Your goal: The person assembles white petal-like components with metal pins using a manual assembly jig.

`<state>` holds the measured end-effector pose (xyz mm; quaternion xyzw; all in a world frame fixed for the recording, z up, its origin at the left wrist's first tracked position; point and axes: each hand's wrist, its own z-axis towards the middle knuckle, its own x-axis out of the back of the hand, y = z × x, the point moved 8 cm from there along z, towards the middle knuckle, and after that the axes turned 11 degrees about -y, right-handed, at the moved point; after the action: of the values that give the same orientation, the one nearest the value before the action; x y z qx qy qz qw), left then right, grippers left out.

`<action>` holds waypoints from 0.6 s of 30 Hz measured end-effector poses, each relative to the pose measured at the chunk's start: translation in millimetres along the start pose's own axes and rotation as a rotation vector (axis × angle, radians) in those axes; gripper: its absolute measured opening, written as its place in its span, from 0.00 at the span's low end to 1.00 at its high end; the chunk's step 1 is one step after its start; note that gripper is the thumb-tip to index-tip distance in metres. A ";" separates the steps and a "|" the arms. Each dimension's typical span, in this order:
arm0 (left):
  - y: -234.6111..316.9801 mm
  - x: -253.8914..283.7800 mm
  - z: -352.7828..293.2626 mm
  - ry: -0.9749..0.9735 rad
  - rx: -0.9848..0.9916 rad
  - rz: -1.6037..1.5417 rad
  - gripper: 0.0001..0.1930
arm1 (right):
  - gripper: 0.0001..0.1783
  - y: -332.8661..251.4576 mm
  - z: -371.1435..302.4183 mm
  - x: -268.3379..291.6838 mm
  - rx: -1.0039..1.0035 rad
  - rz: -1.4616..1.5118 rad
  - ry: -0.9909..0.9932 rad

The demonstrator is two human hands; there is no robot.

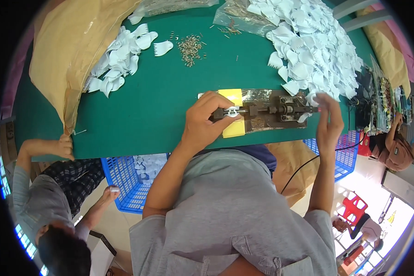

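Note:
My left hand (204, 116) pinches a small white plastic clip (232, 111) between thumb and fingers at the left end of a dark metal bench jig (280, 110). Against the clip points the jig's horizontal rod. My right hand (330, 120) is at the jig's right end, fingers stretched and slightly blurred, beside the rod's end. Whether it touches the rod I cannot tell. Yellow tape (233, 130) crosses the jig's base plate. Just beyond my right hand begins a large heap of white toothed plastic pieces (308, 50).
A small pile of metal springs (190, 49) lies on the green table (170, 92), near a smaller white-piece pile (117, 62). A brown paper sack (73, 50) stands left, a co-worker's hand (64, 147) at its corner. Blue baskets (124, 184) sit below the table edge.

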<state>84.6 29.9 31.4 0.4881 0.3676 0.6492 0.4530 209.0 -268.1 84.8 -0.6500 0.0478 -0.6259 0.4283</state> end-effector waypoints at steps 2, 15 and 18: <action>0.8 0.0 4.5 -0.002 -0.022 -0.002 0.13 | 0.22 10.1 -19.6 9.8 -0.017 -0.100 -0.027; 0.3 -0.4 0.7 0.013 -0.008 0.003 0.11 | 0.13 53.9 8.1 45.8 -0.105 0.875 -0.008; 1.3 -1.9 3.7 0.009 -0.001 -0.035 0.11 | 0.21 29.7 25.4 23.2 0.151 0.894 0.079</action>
<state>88.1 27.8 33.0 0.4786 0.3779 0.6434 0.4627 249.7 -288.0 88.2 -0.5080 0.2943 -0.4054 0.7007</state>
